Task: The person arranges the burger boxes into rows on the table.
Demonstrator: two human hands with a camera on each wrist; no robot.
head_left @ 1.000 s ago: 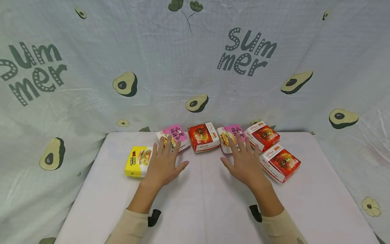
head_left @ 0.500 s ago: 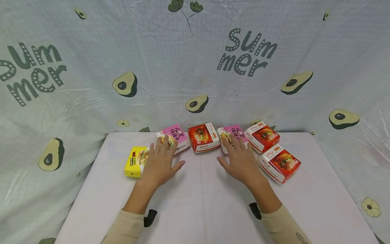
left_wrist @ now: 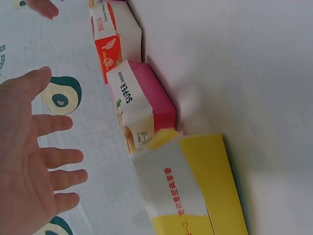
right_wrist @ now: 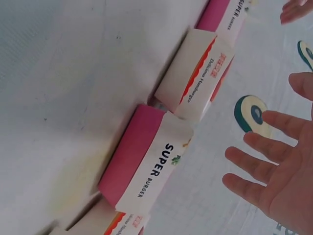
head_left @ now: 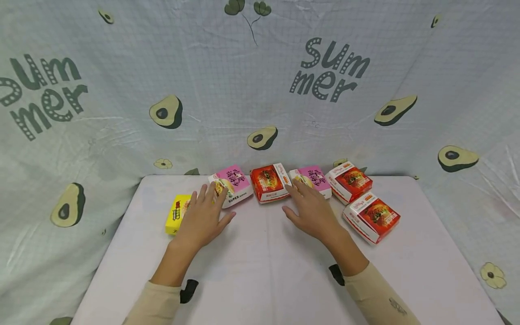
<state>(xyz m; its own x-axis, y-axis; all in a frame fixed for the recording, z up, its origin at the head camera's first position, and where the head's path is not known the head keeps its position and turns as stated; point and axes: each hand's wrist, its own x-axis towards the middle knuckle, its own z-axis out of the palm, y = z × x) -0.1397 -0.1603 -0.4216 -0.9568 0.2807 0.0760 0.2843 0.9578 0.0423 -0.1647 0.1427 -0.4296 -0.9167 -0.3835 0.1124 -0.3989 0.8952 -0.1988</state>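
My left hand [head_left: 201, 221] hovers palm down, fingers spread and holding nothing, partly covering a yellow-and-white burger box [head_left: 174, 219]. Just beyond its fingertips is a pink-and-white burger box [head_left: 239, 179] marked SUPER BURGER. My right hand [head_left: 313, 212] is also spread and holds nothing. Its fingers overlap a second pink-and-white burger box [head_left: 320, 178] in the head view. Between the two pink ones lies a red-and-white burger box [head_left: 269, 180]. Both wrist views show a gap between the hand, left [left_wrist: 24, 156] and right [right_wrist: 288, 171], and the boxes.
Two more red-and-white burger boxes, one at the back [head_left: 352, 180] and one nearer [head_left: 375, 216], lie to the right, forming an arc with the others. A white-covered table [head_left: 260, 280] bears them all. Behind it hangs a cloth [head_left: 219, 90] printed with avocados and lettering.
Both hands have drifted left, the left one also slightly toward me. More of the left pink box shows, and less of the yellow one. The boxes have stayed in place.
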